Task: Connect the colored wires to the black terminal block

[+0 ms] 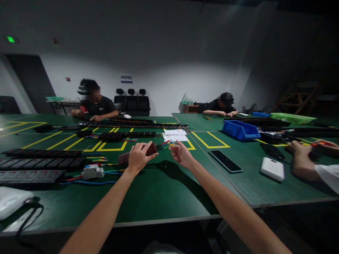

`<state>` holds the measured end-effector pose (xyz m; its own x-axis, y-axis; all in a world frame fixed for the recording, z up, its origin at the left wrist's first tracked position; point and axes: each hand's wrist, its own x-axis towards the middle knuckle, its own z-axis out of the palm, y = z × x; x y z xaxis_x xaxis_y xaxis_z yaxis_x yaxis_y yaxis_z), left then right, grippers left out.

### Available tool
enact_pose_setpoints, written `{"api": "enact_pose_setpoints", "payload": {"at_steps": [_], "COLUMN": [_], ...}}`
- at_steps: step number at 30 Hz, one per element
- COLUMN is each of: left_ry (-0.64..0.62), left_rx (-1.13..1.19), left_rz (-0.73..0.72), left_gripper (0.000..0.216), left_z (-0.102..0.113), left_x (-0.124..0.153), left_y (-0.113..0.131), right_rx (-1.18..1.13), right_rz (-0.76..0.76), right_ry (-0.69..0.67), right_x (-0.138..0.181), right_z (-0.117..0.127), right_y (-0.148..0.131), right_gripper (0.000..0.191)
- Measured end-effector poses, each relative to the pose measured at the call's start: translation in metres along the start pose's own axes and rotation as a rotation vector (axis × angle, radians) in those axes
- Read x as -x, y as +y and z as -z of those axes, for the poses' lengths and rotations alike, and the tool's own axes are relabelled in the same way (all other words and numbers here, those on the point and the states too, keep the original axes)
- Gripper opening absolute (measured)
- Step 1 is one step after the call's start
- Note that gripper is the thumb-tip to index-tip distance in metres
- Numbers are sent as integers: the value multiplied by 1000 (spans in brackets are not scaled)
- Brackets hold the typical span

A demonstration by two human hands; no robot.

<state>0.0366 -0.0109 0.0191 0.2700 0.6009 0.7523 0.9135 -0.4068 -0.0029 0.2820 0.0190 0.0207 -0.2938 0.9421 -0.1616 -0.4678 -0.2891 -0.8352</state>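
Note:
My left hand is wrapped over the end of a reddish-brown socket strip, lifted a little off the green table. From that end, short wires with red, blue and green-yellow sleeves reach to the right and finish in metal terminals. My right hand has its thumb and fingers curled together at those wire tips. Its fingers partly hide what they pinch. Left of my hands lie black socket strips and a white breaker-like block with coloured wires attached.
A phone, a white power bank and a blue bin lie to the right. White papers sit beyond my hands. A co-worker's hands work at the right edge; two people sit across the table. Another white device lies front left.

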Motion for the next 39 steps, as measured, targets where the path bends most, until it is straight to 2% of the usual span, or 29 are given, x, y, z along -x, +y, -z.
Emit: {"api": "enact_pose_setpoints", "payload": {"at_steps": [10,19,25,29,39], "left_ry": [23,43,28,25,15], "left_rx": [6,36,36,38,51], "left_rz": [-2,-39,-20,-27,-55], "left_gripper": [70,69,71,71,70], "left_z": [1,0,1,2,2], "left_x": [1,2,0,-1,0], "left_y": [-1,-2,-1,1,1], "right_rx": [50,-31,-60,-73,-45], "right_rz": [11,-61,-17,-9,6], "right_ry": [35,-32,-80,-42,21], "right_x": [-2,-1,3,4,-3], "right_z": [-2,1,-2,-3,3], "right_y": [5,4,1,0,2], "right_gripper": [30,25,36,38,26]}}
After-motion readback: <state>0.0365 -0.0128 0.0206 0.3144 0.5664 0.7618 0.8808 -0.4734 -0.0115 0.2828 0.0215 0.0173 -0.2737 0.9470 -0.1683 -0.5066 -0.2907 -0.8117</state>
